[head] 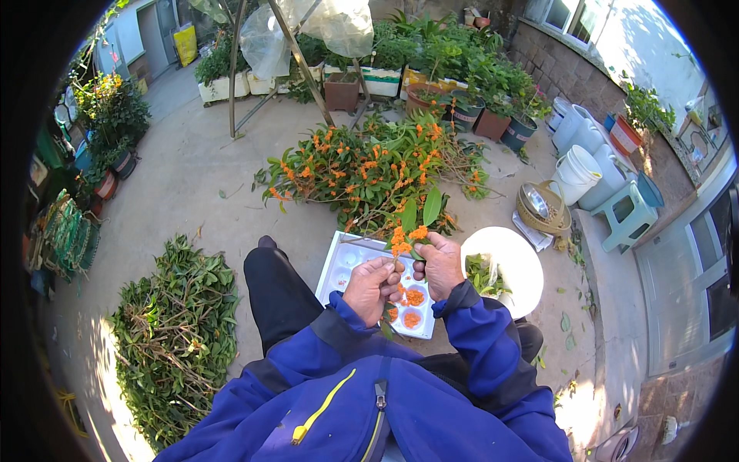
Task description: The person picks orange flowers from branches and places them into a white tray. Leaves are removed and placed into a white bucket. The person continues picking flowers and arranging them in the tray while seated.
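My left hand [372, 289] pinches the stem of a leafy sprig with orange blossoms [399, 241], probably osmanthus. My right hand [440, 263] grips the same sprig near its leaves, its thumb beside a blossom cluster. Below both hands lies a white tray [329, 280] with round wells. Loose orange blossoms [411, 320] fill some wells; my hands hide part of the tray. To the right stands a round white tub [526, 263] with green leaves [484, 276] inside. Beyond the tray spreads a heap of cut branches with orange blossoms [369, 167].
A pile of leafy green branches [173, 329] lies at the left. Farther off are a metal frame [300, 58], planter boxes [222, 84] and flowerpots [342, 92]. At the right stand a wicker basket [557, 216], a white bucket [576, 173] and a plastic stool [626, 213].
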A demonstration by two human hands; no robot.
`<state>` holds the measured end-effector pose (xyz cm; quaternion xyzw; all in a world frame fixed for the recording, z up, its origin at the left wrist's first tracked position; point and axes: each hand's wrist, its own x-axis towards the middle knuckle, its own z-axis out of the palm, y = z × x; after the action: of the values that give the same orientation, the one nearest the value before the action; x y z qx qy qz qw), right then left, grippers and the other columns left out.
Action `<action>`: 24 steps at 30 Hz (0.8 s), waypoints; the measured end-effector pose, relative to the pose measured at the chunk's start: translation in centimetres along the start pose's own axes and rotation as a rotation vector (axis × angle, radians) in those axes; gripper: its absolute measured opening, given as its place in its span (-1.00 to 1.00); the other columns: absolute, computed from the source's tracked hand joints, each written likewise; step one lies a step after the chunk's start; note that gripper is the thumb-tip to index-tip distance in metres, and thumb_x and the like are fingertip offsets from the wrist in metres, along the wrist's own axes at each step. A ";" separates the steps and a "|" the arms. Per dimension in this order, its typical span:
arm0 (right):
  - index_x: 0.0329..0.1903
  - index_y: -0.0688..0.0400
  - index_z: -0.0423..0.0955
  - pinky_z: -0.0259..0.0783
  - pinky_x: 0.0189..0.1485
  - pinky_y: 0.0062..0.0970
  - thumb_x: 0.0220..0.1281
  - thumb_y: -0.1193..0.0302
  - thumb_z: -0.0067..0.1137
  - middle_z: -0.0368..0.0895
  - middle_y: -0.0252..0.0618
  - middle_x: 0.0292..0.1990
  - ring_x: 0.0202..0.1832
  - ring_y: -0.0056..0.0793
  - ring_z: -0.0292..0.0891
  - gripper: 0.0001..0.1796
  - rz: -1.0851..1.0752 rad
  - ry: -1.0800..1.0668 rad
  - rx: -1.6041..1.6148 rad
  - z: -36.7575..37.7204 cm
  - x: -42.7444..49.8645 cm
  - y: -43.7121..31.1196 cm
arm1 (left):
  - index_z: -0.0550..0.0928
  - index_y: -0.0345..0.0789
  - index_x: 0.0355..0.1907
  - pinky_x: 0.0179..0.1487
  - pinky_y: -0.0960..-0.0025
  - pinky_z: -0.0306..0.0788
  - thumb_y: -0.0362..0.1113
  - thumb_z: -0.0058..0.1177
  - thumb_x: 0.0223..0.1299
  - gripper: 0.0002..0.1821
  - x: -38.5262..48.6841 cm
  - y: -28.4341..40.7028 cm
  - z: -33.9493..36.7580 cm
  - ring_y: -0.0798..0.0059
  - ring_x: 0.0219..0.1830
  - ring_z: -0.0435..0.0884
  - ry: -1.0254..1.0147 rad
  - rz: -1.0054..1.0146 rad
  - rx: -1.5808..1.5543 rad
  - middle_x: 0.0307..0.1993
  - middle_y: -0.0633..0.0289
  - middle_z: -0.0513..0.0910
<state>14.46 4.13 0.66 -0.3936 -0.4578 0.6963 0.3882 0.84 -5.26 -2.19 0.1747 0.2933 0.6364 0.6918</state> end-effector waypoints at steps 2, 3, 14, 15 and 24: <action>-0.10 0.30 0.52 0.24 -0.63 -0.63 0.34 0.57 0.02 0.51 -0.37 -0.42 -0.61 -0.68 0.34 -0.85 -0.014 -0.036 0.018 -0.1 0.0 -0.1 | 0.55 -0.39 -0.16 -0.40 0.48 0.25 -0.32 -0.04 0.47 -0.83 -0.1 0.1 0.3 0.69 -0.56 0.20 0.004 0.012 0.013 -0.51 0.42 0.39; -0.09 0.31 0.52 0.23 -0.63 -0.62 0.35 0.57 0.03 0.50 -0.37 -0.43 -0.61 -0.69 0.32 -0.85 -0.004 -0.047 0.033 0.0 -0.1 -0.4 | 0.55 -0.39 -0.16 -0.40 0.49 0.24 -0.32 -0.04 0.47 -0.84 -0.2 0.2 0.4 0.70 -0.56 0.19 0.000 0.009 0.006 -0.52 0.42 0.38; 0.01 0.28 0.52 0.33 -0.52 -0.61 0.30 0.56 0.05 0.59 -0.34 -0.38 -0.54 -0.67 0.39 -0.75 -0.074 -0.179 0.011 -0.9 -0.1 -0.6 | 0.53 -0.37 -0.20 -0.43 0.52 0.17 -0.32 -0.06 0.47 -0.84 -0.7 0.9 1.2 0.71 -0.57 0.15 -0.081 -0.026 -0.012 -0.54 0.45 0.31; 0.01 0.28 0.53 0.35 -0.51 -0.59 0.31 0.57 0.04 0.60 -0.32 -0.36 -0.53 -0.64 0.42 -0.75 -0.075 -0.161 0.029 -0.5 -0.3 -0.8 | 0.53 -0.37 -0.20 -0.43 0.52 0.17 -0.32 -0.06 0.48 -0.84 -0.8 1.0 1.3 0.71 -0.57 0.15 -0.088 -0.025 -0.014 -0.54 0.45 0.31; 0.01 0.25 0.53 0.20 -0.57 -0.68 0.33 0.53 0.03 0.51 -0.44 -0.43 -0.59 -0.77 0.27 -0.76 -0.080 -0.150 0.022 -0.1 -0.9 -1.3 | 0.55 -0.37 -0.16 -0.42 0.52 0.18 -0.25 -0.11 0.51 -0.77 -0.8 0.7 1.5 0.70 -0.55 0.15 -0.054 0.015 0.006 -0.54 0.45 0.28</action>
<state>15.14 3.69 1.99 -0.3176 -0.4931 0.7128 0.3845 1.21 -5.73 -0.48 0.1959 0.2751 0.6356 0.6943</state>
